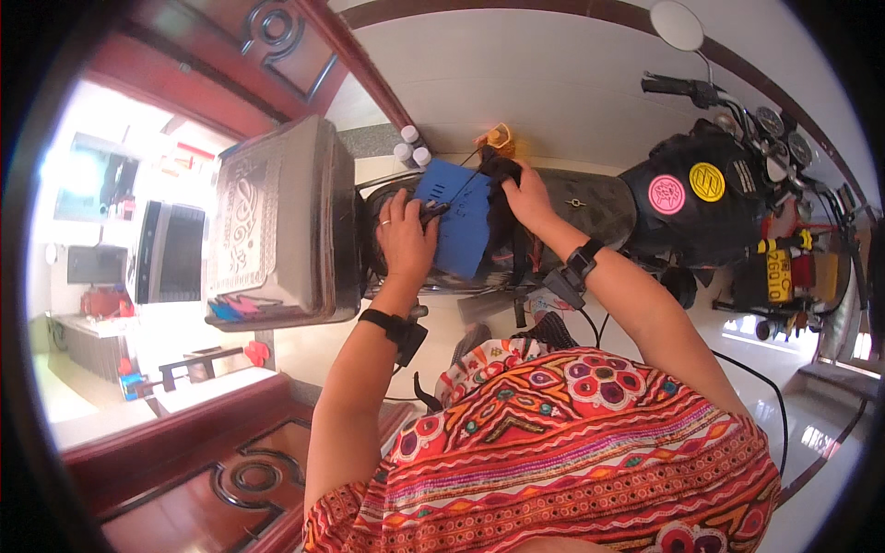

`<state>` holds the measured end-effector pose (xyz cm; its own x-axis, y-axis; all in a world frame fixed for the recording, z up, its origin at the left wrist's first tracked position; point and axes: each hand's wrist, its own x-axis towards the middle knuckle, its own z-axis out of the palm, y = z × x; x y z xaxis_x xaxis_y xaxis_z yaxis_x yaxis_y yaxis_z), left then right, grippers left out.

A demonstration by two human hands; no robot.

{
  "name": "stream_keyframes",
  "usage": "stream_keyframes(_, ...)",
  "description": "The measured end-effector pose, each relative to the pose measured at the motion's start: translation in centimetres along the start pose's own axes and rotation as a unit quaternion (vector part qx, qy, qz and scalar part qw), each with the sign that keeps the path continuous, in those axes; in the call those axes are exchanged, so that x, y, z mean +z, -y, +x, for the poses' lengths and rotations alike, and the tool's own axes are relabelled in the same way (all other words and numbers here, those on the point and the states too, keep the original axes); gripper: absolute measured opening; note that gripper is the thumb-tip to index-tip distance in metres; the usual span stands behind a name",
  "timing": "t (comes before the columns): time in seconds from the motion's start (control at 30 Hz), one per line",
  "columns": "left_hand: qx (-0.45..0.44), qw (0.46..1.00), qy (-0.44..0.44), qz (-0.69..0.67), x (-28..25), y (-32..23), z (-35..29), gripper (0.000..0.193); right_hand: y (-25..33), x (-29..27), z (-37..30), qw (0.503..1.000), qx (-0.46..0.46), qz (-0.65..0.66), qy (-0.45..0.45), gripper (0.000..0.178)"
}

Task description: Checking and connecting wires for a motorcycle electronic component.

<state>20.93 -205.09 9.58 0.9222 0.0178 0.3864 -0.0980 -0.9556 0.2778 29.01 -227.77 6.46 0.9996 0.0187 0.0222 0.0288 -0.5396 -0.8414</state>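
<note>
A blue sheet (pixel 467 241) with cut-out slots lies across a motorcycle seat (pixel 595 210). My left hand (pixel 406 235) is at the sheet's left side, its fingers closed round a small black object (pixel 431 210) whose kind I cannot make out. A thin black line runs from that object up towards a dark bundle. On the sheet's right side my right hand (pixel 533 198) grips this black, cloth-like bundle (pixel 501 173); its fingertips are partly hidden. Just beyond the bundle is a yellow item (pixel 501 138), partly blurred.
A large grey top box (pixel 281 226) stands on the motorcycle's rear, left of my hands. Several white-capped containers (pixel 411 147) stand by the wall (pixel 516 83). At right are the handlebar (pixel 678 86), a mirror (pixel 678 25) and a dark tank cover (pixel 691 198). Black cables (pixel 770 387) trail from my right wrist.
</note>
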Motion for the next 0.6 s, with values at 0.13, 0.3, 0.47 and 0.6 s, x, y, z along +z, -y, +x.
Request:
stream_keyframes(0.13,-0.049,0.996,0.069,-0.007,0.3,0.8,0.4,0.043,-0.3,1.5,-1.4,0.975,0.131,0.164,-0.067,0.043)
stream_keyframes(0.3,-0.063,0.996,0.069,-0.002,0.1,1.8,1.1,0.04,1.2,2.8,-4.0,0.899,0.323,0.283,-0.09,0.041)
stream_keyframes(0.47,-0.078,0.993,0.088,-0.024,-0.5,3.1,0.8,0.039,1.3,4.4,-7.9,0.923,0.347,0.165,-0.017,0.036)
stream_keyframes(0.6,-0.065,0.991,0.089,-0.071,-0.9,3.9,0.8,0.037,1.4,3.7,-7.5,0.905,0.307,0.294,-0.005,0.031)
